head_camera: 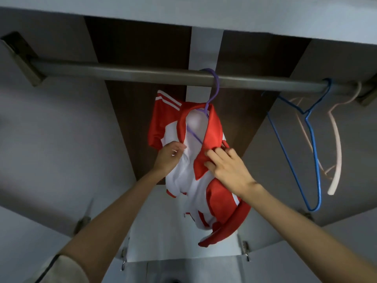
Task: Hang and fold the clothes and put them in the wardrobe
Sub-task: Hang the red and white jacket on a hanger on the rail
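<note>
The left hand [168,158] is pinching the collar's white edge and the right hand [229,168] is curling its fingers [213,157] into the red flap, both touching the red-and-white jacket [189,180] at centre frame, which is hanging lengthwise from the purple hanger [216,84] on the rail [122,70] above them down toward lower centre.

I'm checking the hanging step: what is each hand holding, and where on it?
Both hold the red-and-white jacket on the purple hanger: the left hand pinches one open front edge below the collar, the right hand grips the other.
</note>
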Available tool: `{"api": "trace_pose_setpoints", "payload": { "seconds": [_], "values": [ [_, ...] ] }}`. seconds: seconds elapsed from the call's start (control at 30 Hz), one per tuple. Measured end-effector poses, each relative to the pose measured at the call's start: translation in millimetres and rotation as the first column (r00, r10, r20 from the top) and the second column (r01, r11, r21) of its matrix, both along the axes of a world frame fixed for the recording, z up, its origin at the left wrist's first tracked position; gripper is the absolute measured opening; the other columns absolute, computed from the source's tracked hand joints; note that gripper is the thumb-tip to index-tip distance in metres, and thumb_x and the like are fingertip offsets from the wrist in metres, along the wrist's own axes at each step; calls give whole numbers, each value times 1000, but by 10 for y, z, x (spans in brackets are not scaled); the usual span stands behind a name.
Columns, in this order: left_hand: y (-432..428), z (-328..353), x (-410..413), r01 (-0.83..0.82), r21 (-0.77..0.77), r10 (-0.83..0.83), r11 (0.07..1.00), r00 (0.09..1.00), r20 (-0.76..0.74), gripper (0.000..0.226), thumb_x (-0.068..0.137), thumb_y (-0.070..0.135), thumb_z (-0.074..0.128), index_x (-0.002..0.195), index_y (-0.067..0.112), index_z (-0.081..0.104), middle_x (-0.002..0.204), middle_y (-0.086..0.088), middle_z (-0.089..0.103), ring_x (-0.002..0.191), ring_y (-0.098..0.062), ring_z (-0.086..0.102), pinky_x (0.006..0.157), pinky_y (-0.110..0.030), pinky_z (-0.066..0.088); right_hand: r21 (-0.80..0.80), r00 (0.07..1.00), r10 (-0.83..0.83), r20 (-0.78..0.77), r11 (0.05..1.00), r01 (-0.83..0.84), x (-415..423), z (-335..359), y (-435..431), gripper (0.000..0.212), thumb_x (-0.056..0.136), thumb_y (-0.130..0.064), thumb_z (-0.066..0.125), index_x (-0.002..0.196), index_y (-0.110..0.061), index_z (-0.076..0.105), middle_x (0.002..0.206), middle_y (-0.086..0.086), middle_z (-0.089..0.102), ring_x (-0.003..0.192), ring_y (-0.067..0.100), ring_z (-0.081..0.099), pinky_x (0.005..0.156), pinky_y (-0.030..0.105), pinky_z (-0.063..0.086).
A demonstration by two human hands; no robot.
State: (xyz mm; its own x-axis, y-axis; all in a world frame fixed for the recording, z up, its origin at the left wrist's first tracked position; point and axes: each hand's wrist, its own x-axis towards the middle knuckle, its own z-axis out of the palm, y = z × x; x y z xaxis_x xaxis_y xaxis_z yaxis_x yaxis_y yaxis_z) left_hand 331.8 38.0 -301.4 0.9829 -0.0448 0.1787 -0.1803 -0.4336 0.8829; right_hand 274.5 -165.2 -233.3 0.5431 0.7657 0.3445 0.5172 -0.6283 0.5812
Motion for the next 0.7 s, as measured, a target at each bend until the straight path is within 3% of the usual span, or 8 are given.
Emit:
{"api": "trace_pose_setpoints", "payload": {
  "seconds": [0.07, 0.13, 0.23, 0.33, 0.4, 0.47, 0.57, 0.7],
  "values": [
    [42, -69, -85, -9, -42, 5, 999, 994, -109, 20, 93, 4, 53, 107, 8, 66, 99, 8, 61, 86, -4, 56, 67, 1, 42, -19, 998, -17, -64, 1000, 16, -86, -157, -29, 30, 83, -13, 44, 77, -22, 72, 82, -4, 63, 78, 18, 61, 77, 32, 31],
    [82, -168, -176, -25, -59, 13, 998, 981, -191, 21, 93, 6, 53, 110, 9, 66, 102, 6, 61, 89, -6, 57, 67, 1, 40, -74, 974, -98, -202, 994, 85, -187, -311, -56, 26, 79, -17, 52, 93, -24, 73, 85, -6, 64, 88, 18, 61, 83, 32, 30],
    [166, -320, -342, -21, -72, 3, 997, 970, -244, 20, 93, 6, 55, 110, 8, 66, 102, 3, 63, 99, -12, 59, 75, 0, 41, -204, 771, -263, -580, 963, 175, -300, -581, -54, 40, 86, -20, 49, 126, -27, 56, 118, -4, 60, 117, 21, 47, 97, 34, 26],
    [287, -465, -523, -8, -91, -18, 996, 960, -278, 19, 93, 2, 55, 108, 3, 66, 109, -7, 67, 104, -23, 61, 89, -22, 47, 15, 600, -176, -780, 954, 299, -477, -796, 107, 36, 88, -21, 47, 121, -30, 58, 113, -6, 62, 110, 18, 54, 92, 27, 32],
    [370, -583, -638, -20, -91, -9, 996, 952, -306, 20, 92, 1, 55, 109, 1, 66, 110, -11, 67, 101, -26, 62, 89, -30, 47, 181, 492, -85, -866, 865, 467, -607, -971, 233, 29, 92, -20, 47, 115, -29, 63, 109, -6, 66, 103, 16, 59, 84, 24, 40],
    [435, -749, -750, -29, -98, -6, 995, 941, -339, 19, 93, 2, 56, 110, 1, 65, 108, -12, 66, 94, -25, 62, 82, -27, 48, 209, 380, -44, -924, 774, 598, -710, -1218, 381, 25, 94, -20, 49, 113, -24, 65, 112, -7, 67, 106, 12, 59, 89, 20, 40],
    [485, -1075, -915, -78, -156, 9, 985, 916, -402, 19, 94, 7, 55, 112, 6, 63, 105, -7, 62, 89, -24, 60, 68, -12, 45, 176, 142, 103, -984, 566, 805, -801, -1682, 629, 20, 93, -13, 55, 111, -12, 66, 108, -1, 66, 98, 10, 60, 80, 1, 34],
    [485, -1725, -1039, -176, -248, 30, 953, 866, -500, 17, 95, 12, 55, 112, 14, 59, 111, -5, 59, 93, -21, 61, 62, -9, 46, 33, -73, 325, -943, 309, 951, -798, -2423, 869, 20, 93, -11, 55, 110, -15, 64, 84, -10, 54, 69, 1, 47, 55, 5, 34]
  ]
}}
